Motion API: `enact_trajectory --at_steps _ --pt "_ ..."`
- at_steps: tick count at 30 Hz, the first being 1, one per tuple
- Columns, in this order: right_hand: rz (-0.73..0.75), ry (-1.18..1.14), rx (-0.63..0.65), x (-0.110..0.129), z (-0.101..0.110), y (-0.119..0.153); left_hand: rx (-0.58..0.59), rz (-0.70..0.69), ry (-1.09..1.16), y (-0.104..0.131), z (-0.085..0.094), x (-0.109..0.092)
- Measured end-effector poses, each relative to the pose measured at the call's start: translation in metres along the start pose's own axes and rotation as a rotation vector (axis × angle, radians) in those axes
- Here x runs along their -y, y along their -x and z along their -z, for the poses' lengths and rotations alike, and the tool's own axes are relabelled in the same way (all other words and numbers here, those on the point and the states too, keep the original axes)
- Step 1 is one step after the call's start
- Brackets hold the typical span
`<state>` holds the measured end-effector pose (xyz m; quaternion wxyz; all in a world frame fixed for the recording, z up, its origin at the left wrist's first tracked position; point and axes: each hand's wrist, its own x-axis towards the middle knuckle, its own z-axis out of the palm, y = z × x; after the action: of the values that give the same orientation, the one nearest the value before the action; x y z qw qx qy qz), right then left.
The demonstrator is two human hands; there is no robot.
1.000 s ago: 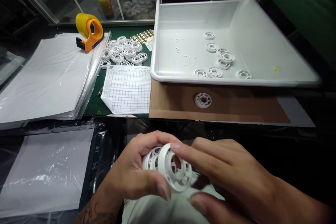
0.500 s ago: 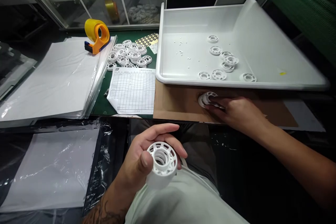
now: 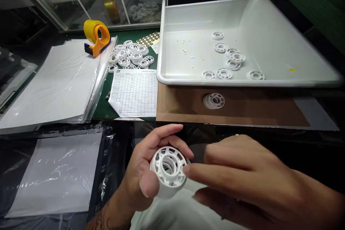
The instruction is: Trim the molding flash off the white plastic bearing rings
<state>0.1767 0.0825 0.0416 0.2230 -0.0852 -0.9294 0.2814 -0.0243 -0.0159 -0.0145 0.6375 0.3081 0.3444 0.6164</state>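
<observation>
My left hand is wrapped around a stack of white plastic rings, held above my lap. The top ring faces up and shows cut-out slots and a round centre hole. My right hand is beside the stack, its extended index fingertip at the ring's right edge. Thumb and index finger are apart with nothing between them; the other fingers are curled. Another short stack of white rings rests on the brown cardboard at the table's front edge.
A white tray holds several loose rings and small white bits. Left of it lie a pile of white rings, a printed form and a sticker sheet. A tape dispenser sits on bagged white sheets.
My right hand has let go of the ring stack on the cardboard and moved down to the stack in my left hand. The left hand keeps its hold, nearly in place.
</observation>
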Motion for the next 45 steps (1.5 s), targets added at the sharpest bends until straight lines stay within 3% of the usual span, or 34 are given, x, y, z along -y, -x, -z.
enact_trajectory --at_steps 9,19,23,25,27,29,33,39,45 --pt "-0.008 -0.025 0.041 -0.001 -0.016 -0.006 -0.017 -0.031 -0.049 0.004 0.001 0.001" --pt "-0.023 -0.070 0.095 -0.005 -0.013 -0.005 0.012 -0.049 -0.120 0.002 0.006 0.007" --pt "-0.060 -0.136 0.011 -0.008 -0.006 0.002 -0.032 -0.092 -0.142 -0.005 0.010 0.012" --pt "-0.122 -0.032 -0.058 -0.022 0.000 0.012 -0.084 -0.103 -0.153 -0.007 0.012 0.016" --pt "-0.224 0.224 -0.087 -0.047 0.007 0.027 -0.144 -0.109 -0.173 -0.008 0.012 0.018" --pt "-0.408 0.468 -0.082 -0.079 0.014 0.042 -0.202 -0.119 -0.192 -0.009 0.009 0.019" --pt "-0.631 0.602 -0.062 -0.128 0.015 0.058 -0.260 -0.143 -0.200 -0.010 0.002 0.017" --pt "-0.784 0.554 0.096 -0.137 0.004 0.053 -0.114 -0.183 -0.187 -0.011 0.011 0.012" --pt "-0.934 0.542 0.163 -0.141 0.005 0.050 -0.172 -0.258 -0.182 -0.008 0.004 0.012"
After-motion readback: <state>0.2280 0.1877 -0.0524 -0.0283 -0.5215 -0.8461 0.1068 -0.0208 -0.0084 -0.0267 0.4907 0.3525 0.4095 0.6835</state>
